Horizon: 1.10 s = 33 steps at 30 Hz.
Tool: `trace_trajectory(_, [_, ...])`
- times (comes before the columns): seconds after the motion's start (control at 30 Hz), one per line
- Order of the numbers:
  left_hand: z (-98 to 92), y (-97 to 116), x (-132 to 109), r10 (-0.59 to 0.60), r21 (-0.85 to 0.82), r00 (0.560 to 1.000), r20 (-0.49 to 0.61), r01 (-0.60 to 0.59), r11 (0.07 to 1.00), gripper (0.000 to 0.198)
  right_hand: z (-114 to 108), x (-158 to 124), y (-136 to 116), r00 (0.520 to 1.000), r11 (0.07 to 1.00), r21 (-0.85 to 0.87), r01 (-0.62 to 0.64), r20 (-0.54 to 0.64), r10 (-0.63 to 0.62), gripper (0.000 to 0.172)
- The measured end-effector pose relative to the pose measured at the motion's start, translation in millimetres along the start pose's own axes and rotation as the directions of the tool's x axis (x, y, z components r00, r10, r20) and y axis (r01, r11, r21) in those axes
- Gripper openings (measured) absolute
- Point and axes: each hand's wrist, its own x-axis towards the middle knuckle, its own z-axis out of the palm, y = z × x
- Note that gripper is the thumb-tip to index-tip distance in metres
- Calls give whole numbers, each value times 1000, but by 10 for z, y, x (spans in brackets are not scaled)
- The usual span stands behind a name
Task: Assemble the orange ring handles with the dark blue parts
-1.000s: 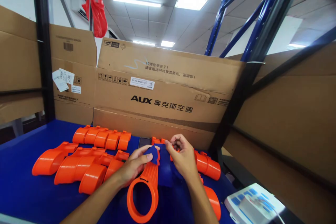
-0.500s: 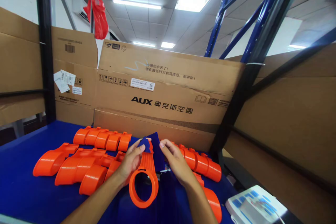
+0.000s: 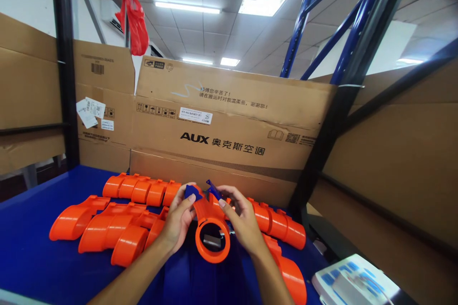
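Observation:
Both my hands hold one orange plastic part with a round ring end (image 3: 212, 233), lifted above the blue table (image 3: 32, 257). My left hand (image 3: 179, 221) grips its left side, and its fingertips pinch a small dark blue piece (image 3: 192, 192) at the part's top. My right hand (image 3: 240, 219) grips the right side, with another dark blue piece (image 3: 213, 189) sticking up by its fingertips. Through the ring I see a small grey object lying on the table.
Rows of orange plastic shells lie on the table: a back row (image 3: 143, 189), a left group (image 3: 107, 233) and a right row (image 3: 279, 226). Cardboard boxes (image 3: 229, 128) wall the back and sides. Black and blue rack posts (image 3: 322, 138) stand right. A white device (image 3: 354, 281) sits lower right.
Both hands have raised the orange ring part and tilted it so the ring faces me. The wide blue sheet seen earlier now shows only as small blue pieces at my fingertips.

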Motion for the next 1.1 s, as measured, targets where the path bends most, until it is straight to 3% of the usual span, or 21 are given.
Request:
trace_trajectory(0.23, [-27, -3, 41, 111, 84, 991, -69, -105, 991, 38, -16, 9, -20, 983, 976, -137, 169, -45, -177, 30])
trace_trajectory(0.63, [7, 8, 3, 141, 130, 989, -33, -136, 982, 46, 37, 1, 7, 992, 984, -128, 127, 22, -125, 29])
trace_trajectory(0.87, [36, 69, -31, 193, 147, 981, 25, -194, 970, 57, 24, 0, 17, 991, 978, -174, 118, 84, -105, 38])
trace_trajectory(1.0, [-7, 75, -19, 181, 153, 981, 71, -190, 970, 60, 7, -15, 27, 980, 932, -306, 196, 105, -171, 43])
trace_trajectory(1.1, [-41, 78, -4, 180, 158, 975, 127, -199, 967, 62, -6, -35, 27, 952, 826, -476, 300, 97, -290, 52])
